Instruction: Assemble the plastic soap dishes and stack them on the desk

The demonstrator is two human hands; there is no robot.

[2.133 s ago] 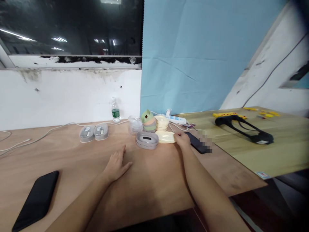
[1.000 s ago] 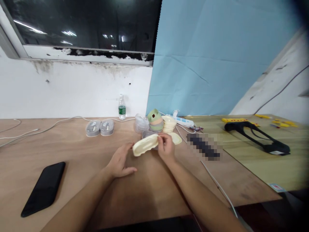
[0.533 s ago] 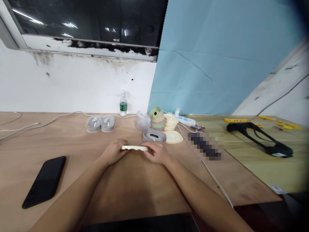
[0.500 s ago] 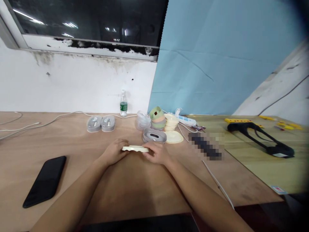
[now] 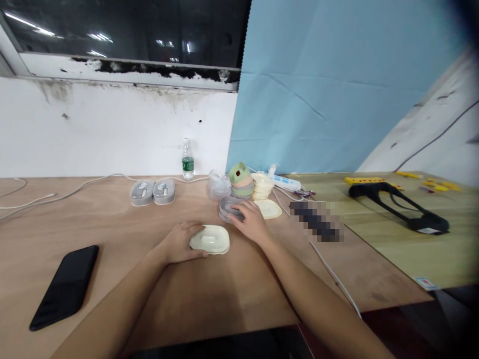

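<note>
A cream oval lid [image 5: 210, 240] lies flat on the wooden table [image 5: 123, 234]. My left hand [image 5: 179, 243] rests beside it, fingers curled against its left edge. My right hand [image 5: 250, 222] reaches past it and lies with fingers spread on a grey oval tray [image 5: 227, 207]. Another cream lid [image 5: 269, 209] sits just right of that tray. Behind them stand a stack of green and pastel cups [image 5: 241, 179], a cream stack [image 5: 261, 186] and clear cups [image 5: 218, 184].
A black phone [image 5: 65, 286] lies at the near left. Two grey cases [image 5: 152, 192], a water bottle [image 5: 187, 160] and white cables [image 5: 75, 189] sit near the wall. A power strip [image 5: 284, 182] and a black headband device [image 5: 396, 207] lie to the right.
The cream lid, held between both hands half a second ago, now lies on the table. My right hand has let go and moved back onto the grey tray.
</note>
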